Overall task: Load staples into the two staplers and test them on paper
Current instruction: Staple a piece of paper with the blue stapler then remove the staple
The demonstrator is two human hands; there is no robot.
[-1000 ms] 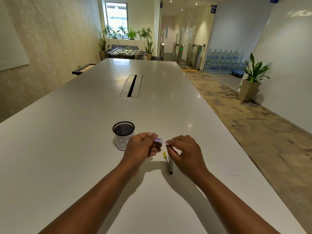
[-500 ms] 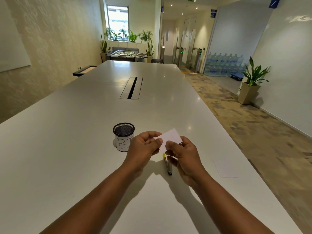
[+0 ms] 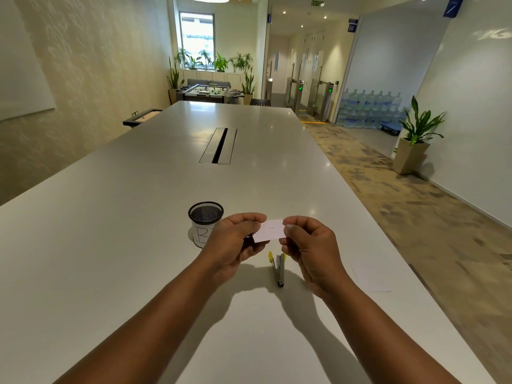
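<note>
A small white slip of paper [image 3: 271,230] is held up above the table, its face turned toward me, with a tiny dark staple mark near its middle. My left hand [image 3: 235,242] pinches its left edge and my right hand [image 3: 307,245] pinches its right edge. Below the slip, a slim stapler [image 3: 278,268] with a yellow tip lies on the white table [image 3: 138,245], between my two wrists. Only one stapler is in sight.
A black mesh cup [image 3: 205,221] with a white label marked "B" stands just left of my left hand. A second white sheet [image 3: 371,275] lies flat near the table's right edge. A cable slot [image 3: 219,145] sits mid-table. Floor drops off to the right.
The slip was edge-on low between my fingers; it has been lifted and turned so its face shows. Both hands rose slightly and spread to its two edges.
</note>
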